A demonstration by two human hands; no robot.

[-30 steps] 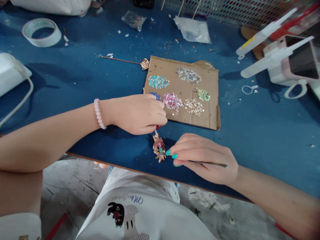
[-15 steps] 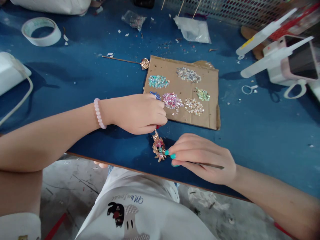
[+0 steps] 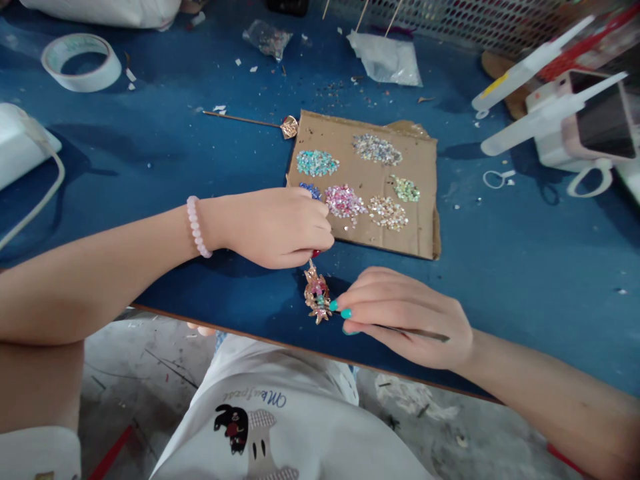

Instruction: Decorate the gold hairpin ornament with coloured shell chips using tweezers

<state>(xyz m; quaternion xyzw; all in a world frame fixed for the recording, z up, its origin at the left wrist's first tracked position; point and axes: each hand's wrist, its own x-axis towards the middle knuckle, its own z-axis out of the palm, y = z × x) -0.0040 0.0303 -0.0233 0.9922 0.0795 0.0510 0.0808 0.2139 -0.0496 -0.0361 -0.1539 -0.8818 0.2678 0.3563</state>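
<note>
My left hand (image 3: 283,227), closed with its fingertips hidden, grips the upper end of a gold-coloured ornament (image 3: 317,297) set with pink and teal stones. A bit of red shows just under those fingers. From the other side, my right hand (image 3: 405,317) pinches thin metal tweezers (image 3: 415,331), whose tip meets the ornament's right edge; whether a stone is in the tip I cannot tell. Beyond both hands lies a cardboard piece (image 3: 370,239) carrying separate piles of small rhinestones, among them a pink pile (image 3: 344,201) and a turquoise pile (image 3: 317,163).
A stick with a gold ornament (image 3: 289,127) lies at the cardboard's left corner. Two white syringe-like tubes (image 3: 530,117) stick out at right beside a pale device (image 3: 565,127). A tape roll (image 3: 83,63) and plastic bags (image 3: 387,59) lie farther back. The table's front edge (image 3: 250,331) is close.
Hardly anything differs. Both hands keep their places, with the tweezers still at the ornament's right edge; the tweezers' rear end shifts very slightly.
</note>
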